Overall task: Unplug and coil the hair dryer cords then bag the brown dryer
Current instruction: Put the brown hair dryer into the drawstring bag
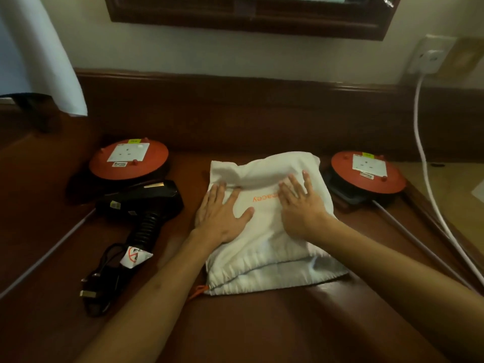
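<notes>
**Under both palms: a soft bag with something hard inside**

Beneath the left hand (222, 213) and the right hand (301, 205), a white drawstring bag (264, 247), plump and lying flat on the table (262, 323). Both hands spread, fingers straight, pressing down on the cloth rather than gripping it. Presumably the brown dryer inside, to judge by the bulge, though hidden by the fabric and not to be confirmed. Mouth of the bag toward the wrists, gathered but not drawn tight, with an orange cord end (199, 290) poking out near the left forearm.

Cloth thin, limp and likely slippery over a stiff, fairly heavy body: no good lifting by a pinch of fabric in the middle. Better taken at the gathered hem or the cord, or cupped from underneath so the weight does not slide out.

Left of the left hand, close by, a black dryer (141, 203), its dark cord (104, 279) bundled loosely with the plug free. Beyond each hand, a red cord reel (129, 159) and a second reel (366, 171), nothing plugged into either face.
</notes>
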Motion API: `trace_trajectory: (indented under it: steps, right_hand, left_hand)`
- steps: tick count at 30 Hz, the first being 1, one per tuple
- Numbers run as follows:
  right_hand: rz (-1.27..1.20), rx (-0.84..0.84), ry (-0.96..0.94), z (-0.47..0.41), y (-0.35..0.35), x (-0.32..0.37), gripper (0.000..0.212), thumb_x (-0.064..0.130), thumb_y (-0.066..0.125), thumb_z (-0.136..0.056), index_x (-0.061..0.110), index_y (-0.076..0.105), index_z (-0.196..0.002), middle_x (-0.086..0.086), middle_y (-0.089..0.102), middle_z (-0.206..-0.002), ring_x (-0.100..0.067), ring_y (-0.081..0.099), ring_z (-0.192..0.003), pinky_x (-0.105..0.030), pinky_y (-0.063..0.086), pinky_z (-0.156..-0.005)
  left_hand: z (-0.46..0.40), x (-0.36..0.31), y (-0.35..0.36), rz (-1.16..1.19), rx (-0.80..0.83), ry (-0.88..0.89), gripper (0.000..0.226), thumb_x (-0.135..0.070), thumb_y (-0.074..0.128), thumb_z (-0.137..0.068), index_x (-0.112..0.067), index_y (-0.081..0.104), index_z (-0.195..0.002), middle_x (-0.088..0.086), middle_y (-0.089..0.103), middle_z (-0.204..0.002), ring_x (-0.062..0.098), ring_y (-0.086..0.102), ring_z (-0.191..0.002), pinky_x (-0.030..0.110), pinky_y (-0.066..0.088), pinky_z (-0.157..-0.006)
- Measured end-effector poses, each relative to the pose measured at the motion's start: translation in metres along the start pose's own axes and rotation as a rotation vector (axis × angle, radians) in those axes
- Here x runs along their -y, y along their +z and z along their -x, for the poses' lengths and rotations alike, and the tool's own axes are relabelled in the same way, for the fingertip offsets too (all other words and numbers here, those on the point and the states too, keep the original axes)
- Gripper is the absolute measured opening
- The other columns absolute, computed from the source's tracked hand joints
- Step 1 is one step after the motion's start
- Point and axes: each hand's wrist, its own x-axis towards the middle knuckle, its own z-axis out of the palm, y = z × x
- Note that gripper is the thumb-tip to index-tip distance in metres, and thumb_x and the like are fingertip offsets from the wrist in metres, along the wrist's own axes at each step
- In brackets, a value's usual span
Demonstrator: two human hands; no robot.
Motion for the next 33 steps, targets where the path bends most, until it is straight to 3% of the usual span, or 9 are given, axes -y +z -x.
trace_trajectory:
  steps: [4, 8, 12, 15, 19, 23, 25, 29, 33]
  right_hand:
    - [-0.105, -0.123, -0.026, 0.017, 0.019, -0.003, 0.067, 0.038, 0.021, -0.105, 0.005, 0.001, -0.159, -0.016, -0.009, -0.168, -0.041, -0.023, -0.15, -0.067, -0.011, -0.117]
    - [-0.594, -0.09, 0.056, 0.008, 0.012, -0.014, 0.057, 0.03, 0.022, -0.107, 0.015, 0.009, -0.161, 0.0, -0.006, -0.17, -0.026, -0.019, -0.154, -0.066, -0.01, -0.118]
    - [-0.716, -0.191, 0.346, -0.011, 0.006, -0.014, 0.058, 0.021, 0.038, -0.101, 0.01, 0.021, -0.155, -0.013, 0.015, -0.166, -0.034, 0.011, -0.153, -0.069, 0.009, -0.117]
    - [-0.669, -0.152, 0.434, -0.019, -0.003, 0.002, 0.069, 0.03, 0.042, -0.102, 0.001, 0.009, -0.156, -0.025, 0.011, -0.163, -0.044, 0.016, -0.15, -0.076, 0.023, -0.109]
    - [-0.435, -0.172, 0.3, -0.023, 0.015, -0.008, 0.081, 0.047, 0.032, -0.103, 0.006, -0.01, -0.158, -0.023, -0.014, -0.165, -0.048, -0.01, -0.151, -0.083, 0.013, -0.106]
    - [-0.473, -0.105, 0.451, -0.017, 0.03, -0.027, 0.089, 0.07, 0.014, -0.098, 0.009, -0.005, -0.159, -0.02, -0.006, -0.167, -0.046, -0.009, -0.152, -0.081, -0.002, -0.106]
    - [-0.461, -0.167, 0.425, -0.014, 0.028, -0.019, 0.084, 0.064, 0.02, -0.101, 0.008, -0.005, -0.159, -0.019, -0.007, -0.167, -0.045, -0.011, -0.152, -0.08, -0.005, -0.106]
    - [-0.312, -0.309, 0.05, 0.0, 0.041, -0.017, 0.063, 0.038, 0.023, -0.107, 0.014, -0.001, -0.161, -0.011, -0.01, -0.168, -0.034, -0.015, -0.153, -0.072, -0.007, -0.116]
    - [-0.351, -0.216, 0.148, 0.016, 0.042, -0.019, 0.066, 0.045, 0.017, -0.107, 0.016, -0.01, -0.16, -0.009, -0.017, -0.167, -0.036, -0.019, -0.152, -0.068, -0.006, -0.117]
  left_hand:
    - [0.0, -0.001, 0.0, -0.004, -0.015, -0.001, 0.084, -0.08, 0.019, -0.092, -0.037, -0.003, -0.161, 0.006, -0.018, -0.168, 0.02, -0.022, -0.154, 0.039, -0.012, -0.125]
    - [0.0, 0.0, 0.001, -0.005, -0.012, 0.004, 0.086, -0.08, 0.02, -0.091, -0.037, -0.005, -0.16, 0.006, -0.021, -0.167, 0.021, -0.023, -0.153, 0.04, -0.012, -0.125]
    - [0.0, 0.001, 0.002, -0.021, 0.001, 0.002, 0.09, -0.083, 0.019, -0.089, -0.035, -0.004, -0.161, 0.01, -0.021, -0.167, 0.023, -0.023, -0.153, 0.041, -0.011, -0.125]
    - [0.001, -0.001, 0.002, -0.03, -0.002, 0.003, 0.092, -0.084, 0.019, -0.088, -0.033, -0.003, -0.161, 0.012, -0.02, -0.167, 0.025, -0.023, -0.153, 0.042, -0.01, -0.125]
    - [0.003, 0.005, -0.001, -0.043, -0.012, -0.014, 0.097, -0.088, 0.019, -0.084, -0.034, -0.004, -0.161, 0.009, -0.019, -0.168, 0.023, -0.021, -0.154, 0.04, -0.011, -0.125]
    - [0.003, 0.002, -0.003, -0.046, -0.007, -0.019, 0.101, -0.09, 0.02, -0.082, -0.031, -0.005, -0.161, 0.009, -0.018, -0.168, 0.024, -0.019, -0.154, 0.041, -0.011, -0.125]
    - [0.004, -0.001, -0.003, -0.05, 0.003, -0.026, 0.102, -0.09, 0.02, -0.082, -0.03, -0.004, -0.161, 0.01, -0.019, -0.168, 0.024, -0.02, -0.154, 0.041, -0.011, -0.125]
    - [0.004, 0.003, -0.004, -0.065, 0.001, -0.036, 0.104, -0.091, 0.019, -0.081, -0.03, -0.005, -0.161, 0.01, -0.02, -0.167, 0.025, -0.02, -0.154, 0.041, -0.011, -0.125]
    - [0.001, 0.001, -0.004, -0.049, 0.007, -0.056, 0.105, -0.093, 0.018, -0.079, -0.032, -0.006, -0.161, 0.008, -0.022, -0.167, 0.024, -0.022, -0.154, 0.043, -0.01, -0.125]
